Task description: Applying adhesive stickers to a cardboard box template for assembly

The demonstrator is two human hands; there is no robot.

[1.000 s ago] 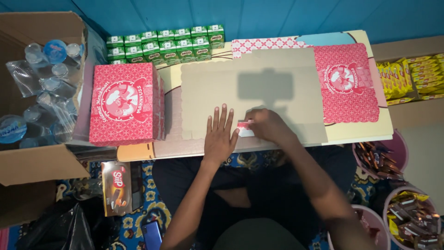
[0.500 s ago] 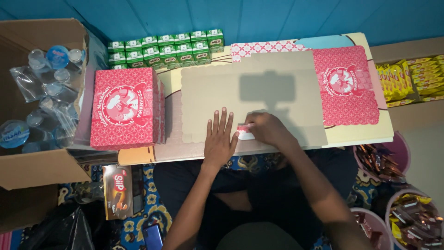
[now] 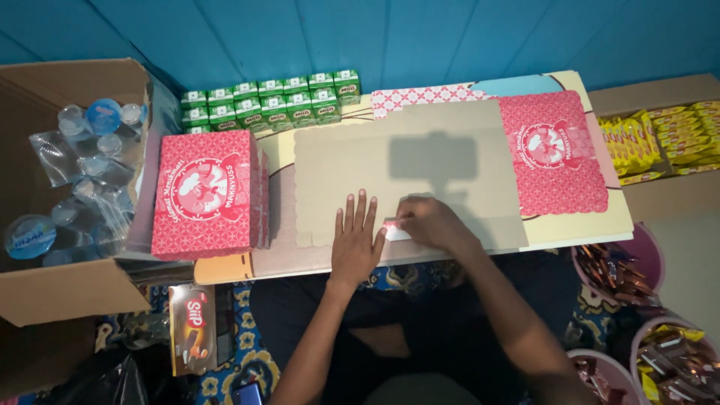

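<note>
A flattened cardboard box blank (image 3: 420,172), plain grey-brown with a red patterned panel at its right end, lies across a low table (image 3: 300,262). My left hand (image 3: 356,240) rests flat on its near edge, fingers spread. My right hand (image 3: 431,225) pinches a small pink-and-white flap (image 3: 394,230) of the blank beside the left hand. A stack of folded red patterned boxes (image 3: 206,191) stands at the table's left end.
Green drink cartons (image 3: 274,97) line the back of the table. A cardboard box of sealed water cups (image 3: 75,165) sits left. Yellow snack packs (image 3: 660,139) fill a box at right. Baskets of wrapped snacks (image 3: 667,360) sit lower right, a brown snack box (image 3: 191,326) lower left.
Both hands stay on the near edge of the blank; the right hand has shifted only slightly on the flap. The view has moved a little.
</note>
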